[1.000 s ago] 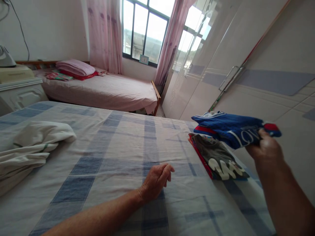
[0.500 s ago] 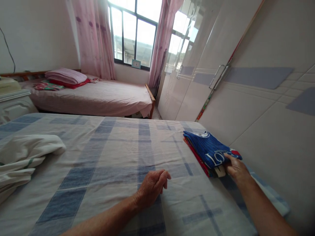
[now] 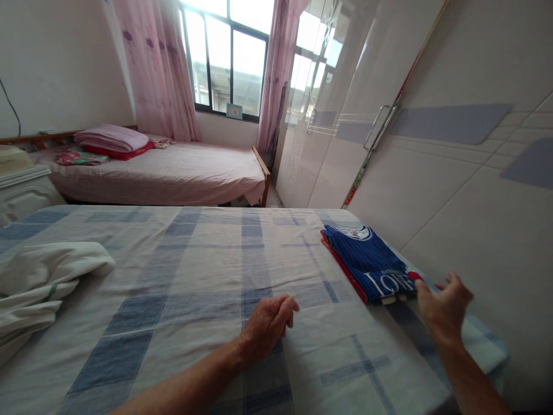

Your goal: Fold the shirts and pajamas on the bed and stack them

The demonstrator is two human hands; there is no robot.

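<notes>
A folded blue garment [image 3: 371, 259] with white "LOVE" lettering lies on top of a small stack of folded clothes near the bed's right edge. Red cloth [image 3: 343, 268] shows beneath it along the left side. My right hand [image 3: 444, 305] is at the stack's near right corner, fingers spread, with the thumb by the red patch; whether it touches the cloth is hard to tell. My left hand [image 3: 272, 320] hovers or rests over the middle of the checked bed sheet [image 3: 207, 276], fingers curled together, with nothing visible in it.
A crumpled white cloth [image 3: 56, 276] lies on the bed's left side. The glossy wardrobe [image 3: 458, 190] stands close along the right. Beyond the bed are a second bed with a pink sheet [image 3: 194, 173], a white cabinet [image 3: 28, 190] and a window with pink curtains [image 3: 155, 69].
My right hand has let go of the blue garment's near edge and moved right, its fingers opening. The garment now lies flatter. My left hand has hardly moved.
</notes>
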